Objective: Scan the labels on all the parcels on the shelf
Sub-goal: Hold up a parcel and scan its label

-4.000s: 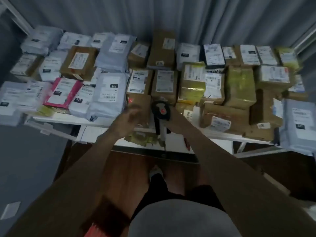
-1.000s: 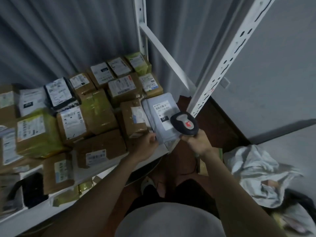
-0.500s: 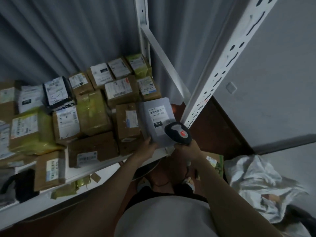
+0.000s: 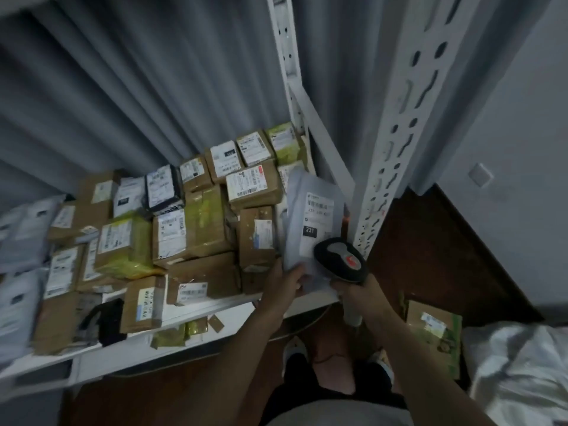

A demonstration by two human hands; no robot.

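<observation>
Several brown cardboard parcels and grey mailers with white labels cover the white shelf. At the shelf's right end my left hand grips the bottom edge of a grey mailer parcel and holds it tilted up, its label and a black "231" tag facing me. My right hand grips the handle of a black barcode scanner with a red button. The scanner's head sits just below the mailer's label.
A white perforated shelf post rises right beside the mailer. A grey curtain hangs behind the shelf. On the dark wooden floor to the right lie a cardboard parcel and white crumpled fabric. My feet show below the shelf edge.
My left hand has lifted the grey mailer from lying flat to tilted up toward me. The scanner stays close under its label. My view has shifted slightly left.
</observation>
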